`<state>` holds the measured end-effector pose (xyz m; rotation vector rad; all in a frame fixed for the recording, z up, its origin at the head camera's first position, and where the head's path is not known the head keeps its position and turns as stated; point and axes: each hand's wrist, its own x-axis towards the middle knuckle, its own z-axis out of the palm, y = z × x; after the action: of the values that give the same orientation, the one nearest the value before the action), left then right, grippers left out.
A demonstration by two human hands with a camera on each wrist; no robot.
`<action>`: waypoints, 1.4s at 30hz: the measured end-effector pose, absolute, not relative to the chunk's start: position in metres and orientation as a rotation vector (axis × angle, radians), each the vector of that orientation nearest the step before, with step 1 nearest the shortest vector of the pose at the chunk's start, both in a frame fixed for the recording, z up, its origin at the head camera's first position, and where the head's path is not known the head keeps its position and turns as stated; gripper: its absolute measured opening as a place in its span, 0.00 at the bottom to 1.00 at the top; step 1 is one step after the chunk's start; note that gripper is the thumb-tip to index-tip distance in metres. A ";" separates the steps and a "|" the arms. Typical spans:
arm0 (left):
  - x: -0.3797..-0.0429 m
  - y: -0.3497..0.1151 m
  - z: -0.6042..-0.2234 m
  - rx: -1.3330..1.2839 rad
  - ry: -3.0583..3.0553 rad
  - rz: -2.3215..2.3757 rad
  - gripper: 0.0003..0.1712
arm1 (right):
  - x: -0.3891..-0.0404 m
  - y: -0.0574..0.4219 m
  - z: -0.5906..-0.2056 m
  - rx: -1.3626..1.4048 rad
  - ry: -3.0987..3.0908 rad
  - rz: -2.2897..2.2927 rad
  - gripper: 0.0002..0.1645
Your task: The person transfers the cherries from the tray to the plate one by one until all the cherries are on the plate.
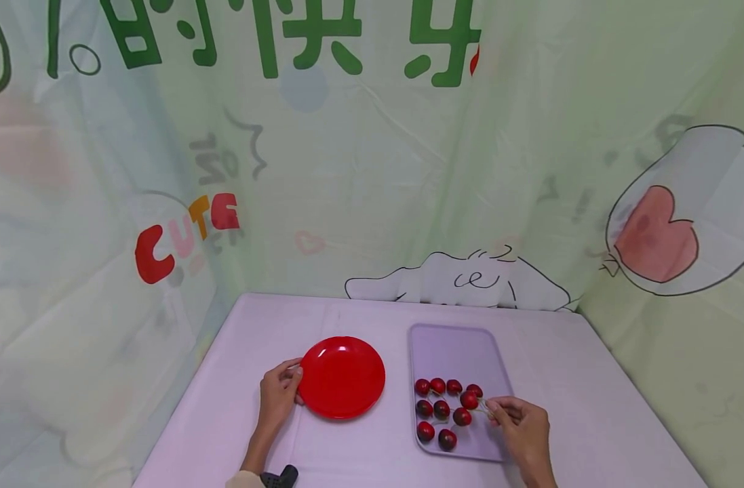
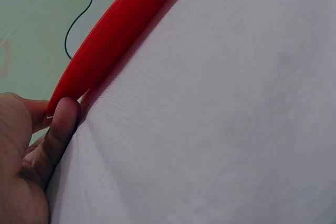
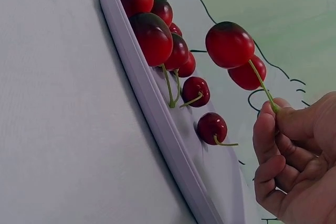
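Observation:
My left hand [image 1: 278, 394] grips the left rim of a round red plate [image 1: 342, 377] on the table. In the left wrist view, thumb and fingers close round the edge of the plate [image 2: 113, 40]. My right hand [image 1: 523, 428], over the right side of a lilac tray [image 1: 460, 349], pinches the green stem of a joined pair of cherries [image 3: 229, 45]. In the right wrist view that pair hangs above the tray, with my right hand [image 3: 296, 156] at the stem's joint. Several dark red cherries [image 1: 425, 431] lie in the tray's near half, some joined by stems.
A pale cloth covers the table [image 1: 353, 454]. Behind it hangs a printed curtain [image 1: 378, 169] with green characters and drawings. A black strap piece [image 1: 280, 477] sits at the left wrist.

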<state>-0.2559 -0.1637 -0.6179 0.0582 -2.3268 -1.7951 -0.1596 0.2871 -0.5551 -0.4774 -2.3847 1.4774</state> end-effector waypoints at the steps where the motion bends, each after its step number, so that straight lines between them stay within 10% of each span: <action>1: -0.256 -0.164 -0.617 0.054 -2.325 -1.794 0.21 | -0.160 0.287 -0.555 -0.470 -2.379 1.483 0.11; 42: -0.256 -0.163 -0.618 0.056 -2.315 -1.806 0.20 | -0.168 0.267 -0.547 -0.357 -2.337 1.520 0.09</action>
<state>-0.2557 -0.1632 -0.6175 0.0564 -2.3152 -1.8055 -0.1682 0.2668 -0.5472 -0.3572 -2.3368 1.5203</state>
